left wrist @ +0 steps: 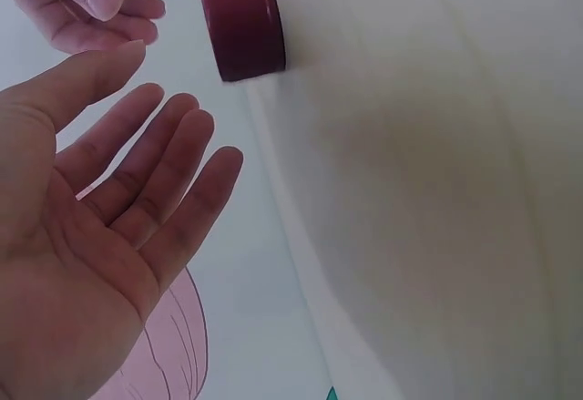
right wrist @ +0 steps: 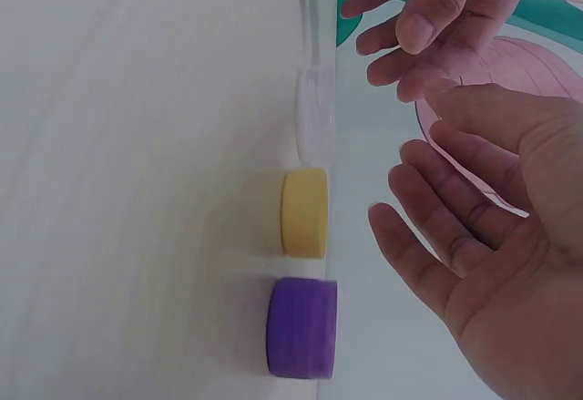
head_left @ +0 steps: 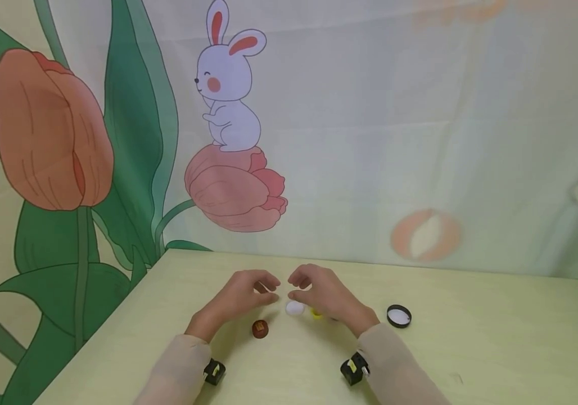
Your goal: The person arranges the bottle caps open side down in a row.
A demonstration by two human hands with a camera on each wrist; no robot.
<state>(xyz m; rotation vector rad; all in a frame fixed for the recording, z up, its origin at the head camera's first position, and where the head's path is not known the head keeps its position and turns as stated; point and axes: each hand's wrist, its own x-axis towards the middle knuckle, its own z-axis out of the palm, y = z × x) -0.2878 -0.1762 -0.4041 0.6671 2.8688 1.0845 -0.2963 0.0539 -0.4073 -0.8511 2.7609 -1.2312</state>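
Observation:
Both hands hover over the table with fingers loosely bent, holding nothing. The left hand and the right hand face each other, fingertips a small gap apart in the head view. Closest to the left hand is a dark red bottle cap with a gold mark on top, its glossy side seen in the left wrist view. Below the right hand lie a white cap and a yellow cap, partly covered by it. A purple cap shows beside them in the right wrist view.
A black-rimmed lid with a white inside lies to the right of the right forearm. The pale table ends at a hanging cloth printed with tulips and a rabbit. Each wrist carries a small black camera.

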